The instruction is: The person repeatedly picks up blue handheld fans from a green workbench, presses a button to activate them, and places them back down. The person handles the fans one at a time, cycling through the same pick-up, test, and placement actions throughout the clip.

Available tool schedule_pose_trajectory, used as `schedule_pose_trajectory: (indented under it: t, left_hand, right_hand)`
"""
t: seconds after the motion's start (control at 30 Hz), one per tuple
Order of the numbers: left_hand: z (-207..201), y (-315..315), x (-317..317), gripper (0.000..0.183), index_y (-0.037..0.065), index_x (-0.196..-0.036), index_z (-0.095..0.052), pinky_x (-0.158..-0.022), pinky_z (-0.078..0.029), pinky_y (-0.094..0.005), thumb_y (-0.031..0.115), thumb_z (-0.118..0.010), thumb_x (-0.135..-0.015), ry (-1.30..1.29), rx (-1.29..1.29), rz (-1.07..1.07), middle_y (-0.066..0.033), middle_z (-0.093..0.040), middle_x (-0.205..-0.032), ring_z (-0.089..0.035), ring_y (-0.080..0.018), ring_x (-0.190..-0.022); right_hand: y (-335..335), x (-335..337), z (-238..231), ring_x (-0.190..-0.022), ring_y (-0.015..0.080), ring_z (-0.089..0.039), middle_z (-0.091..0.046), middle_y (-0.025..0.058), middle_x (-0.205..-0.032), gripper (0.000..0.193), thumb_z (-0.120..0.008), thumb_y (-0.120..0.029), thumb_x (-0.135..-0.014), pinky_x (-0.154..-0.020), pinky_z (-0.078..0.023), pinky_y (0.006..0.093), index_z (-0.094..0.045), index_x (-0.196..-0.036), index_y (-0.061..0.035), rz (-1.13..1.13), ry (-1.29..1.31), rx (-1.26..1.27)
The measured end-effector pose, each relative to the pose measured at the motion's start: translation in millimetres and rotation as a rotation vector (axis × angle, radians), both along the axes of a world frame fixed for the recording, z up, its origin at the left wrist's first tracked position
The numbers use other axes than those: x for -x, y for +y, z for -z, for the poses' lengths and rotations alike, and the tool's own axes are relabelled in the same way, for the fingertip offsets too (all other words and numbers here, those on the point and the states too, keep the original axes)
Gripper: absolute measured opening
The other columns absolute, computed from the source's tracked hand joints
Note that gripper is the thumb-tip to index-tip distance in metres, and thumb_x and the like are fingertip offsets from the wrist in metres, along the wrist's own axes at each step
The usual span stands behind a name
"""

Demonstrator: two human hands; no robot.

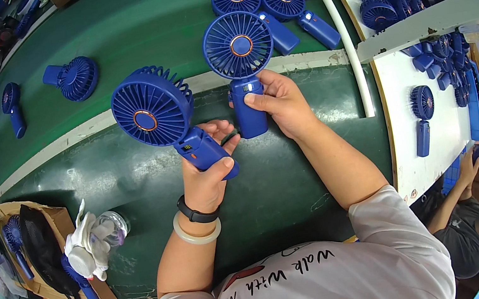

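Two blue handheld fans are held up over the green worktable point(278, 187). My left hand point(203, 178) is closed round the handle of one handheld fan point(152, 110), whose round grille tilts up to the left. A small lit display shows on its handle. Wrapped round the handle of the other handheld fan point(243, 72) is my right hand point(283, 103), thumb on the front below its display. This second fan stands upright with its grille facing me. A dark strap loop point(229, 136) shows between the two handles.
Several fans point(285, 0) lie beyond the pale ledge point(301, 62), others point(72, 79) at far left. A cardboard box point(63, 222), white gloves point(86, 244) and clear jar point(114, 228) sit at left. Right of a white pipe point(362, 83), a white table point(408, 145) bears fans; a co-worker point(470, 224) sits there.
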State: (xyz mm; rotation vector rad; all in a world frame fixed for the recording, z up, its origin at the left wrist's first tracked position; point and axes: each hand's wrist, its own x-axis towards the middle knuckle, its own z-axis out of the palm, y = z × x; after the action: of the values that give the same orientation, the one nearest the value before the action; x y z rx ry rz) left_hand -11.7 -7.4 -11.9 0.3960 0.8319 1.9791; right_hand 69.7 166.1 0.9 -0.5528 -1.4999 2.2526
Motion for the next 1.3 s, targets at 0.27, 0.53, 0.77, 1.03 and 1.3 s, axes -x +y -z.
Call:
schedule_pose_trajectory:
  t: [0.27, 0.53, 0.77, 1.03, 1.3]
  left_hand:
    - [-3.5, 0.3, -0.7, 0.052, 0.012, -0.118, -0.045, -0.104, -0.035, -0.0428, 0.005, -0.068, -0.071, 0.004, -0.007, 0.002, -0.0086, -0.048, -0.123, -0.044, -0.0240, -0.121]
    - [-16.4, 2.5, 0.7, 0.094, 0.012, -0.145, -0.012, -0.101, -0.039, -0.0481, 0.009, -0.068, -0.070, -0.022, -0.017, 0.047, -0.0178, -0.036, -0.138, -0.042, -0.0297, -0.126]
    - [-13.7, -2.2, 2.9, 0.088, 0.011, -0.145, -0.015, -0.086, -0.054, -0.0463, 0.009, -0.068, -0.074, -0.077, 0.033, 0.056, -0.0156, -0.040, -0.131, -0.050, -0.0277, -0.115]
    - [-21.5, 4.7, -1.0, 0.068, 0.009, -0.128, -0.036, -0.091, -0.049, -0.0446, -0.007, -0.066, -0.069, -0.071, 0.070, -0.042, -0.0086, -0.047, -0.122, -0.051, -0.0226, -0.113]
    - [-11.1, -1.3, -0.5, 0.068, 0.009, -0.128, -0.037, -0.091, -0.047, -0.0391, -0.006, -0.066, -0.069, -0.073, 0.107, -0.013, -0.0080, -0.048, -0.122, -0.051, -0.0221, -0.113]
  right_hand:
    - [1.4, -1.7, -5.5, -0.089, 0.0198, -0.064, -0.065, 0.0118, -0.099, 0.034, -0.064, -0.007, -0.082, -0.082, -0.051, 0.0327, -0.054, -0.113, 0.0017, -0.003, -0.003, 0.040]
    - [-19.5, -1.5, -13.9, -0.096, 0.0186, -0.059, -0.058, 0.0134, -0.108, 0.044, -0.066, -0.014, -0.083, -0.084, -0.048, 0.0326, -0.051, -0.121, 0.0022, -0.028, -0.045, -0.279]
    - [2.0, 9.1, -30.4, -0.098, 0.0281, -0.053, -0.053, 0.0157, -0.104, 0.038, -0.065, -0.020, -0.082, -0.084, -0.044, 0.0358, -0.058, -0.115, -0.0012, -0.031, -0.089, -0.943]
    - [-15.7, 22.0, -27.6, -0.079, 0.0168, -0.061, -0.062, 0.0127, -0.093, 0.041, -0.058, -0.021, -0.089, -0.073, -0.049, 0.0304, -0.049, -0.119, 0.0044, -0.215, -0.136, -0.489]
    - [-34.1, 28.6, -14.7, -0.095, 0.0125, -0.056, -0.059, 0.0092, -0.105, 0.033, -0.054, -0.012, -0.090, -0.084, -0.047, 0.0277, -0.045, -0.118, 0.0036, -0.135, -0.111, -0.100]
